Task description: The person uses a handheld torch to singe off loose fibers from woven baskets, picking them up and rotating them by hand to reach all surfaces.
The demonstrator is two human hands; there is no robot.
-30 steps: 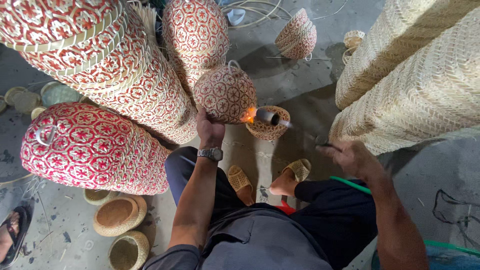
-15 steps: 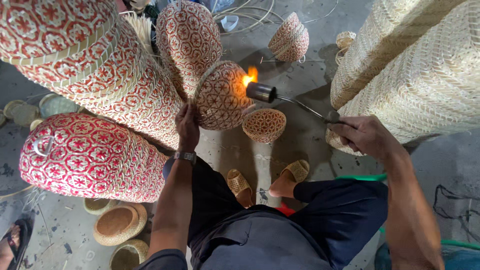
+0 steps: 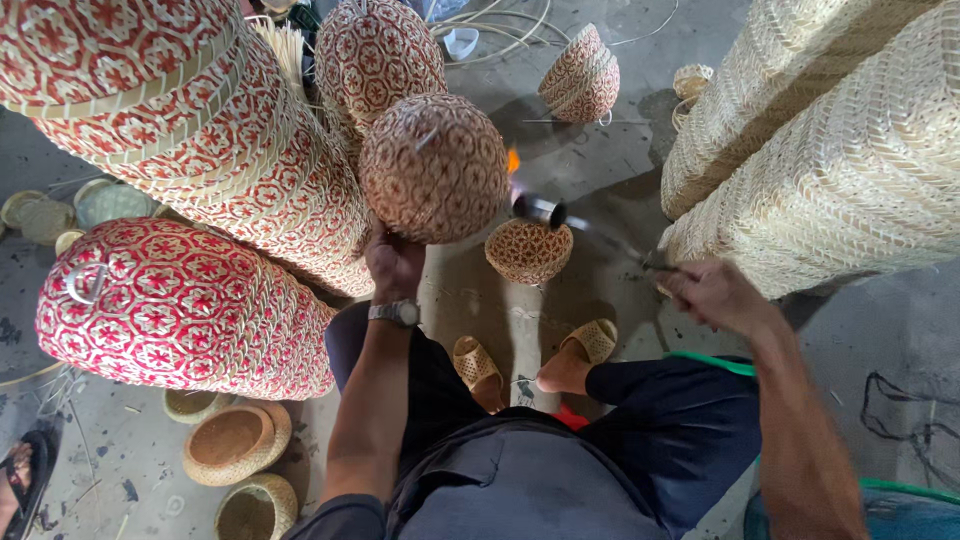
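Holding a round woven basket (image 3: 433, 167), red-and-tan patterned, the left hand (image 3: 394, 264) grips it from below and keeps it raised above the knees. Torch (image 3: 590, 229): metal nozzle just right of the basket, small orange flame (image 3: 513, 161) at the basket's right edge. Right hand (image 3: 712, 293) clenched around the torch's thin handle. Directly beneath the nozzle, a smaller patterned basket (image 3: 528, 250) sits on a pale post on the floor. Left of the raised basket: stacked red-and-white woven baskets (image 3: 190, 110), one large one (image 3: 180, 305) on its side. Right: tall pale woven stacks (image 3: 830, 140). Feet in woven sandals (image 3: 478, 366) on the grey concrete floor (image 3: 600, 120). Small plain baskets (image 3: 235, 443) lower left.
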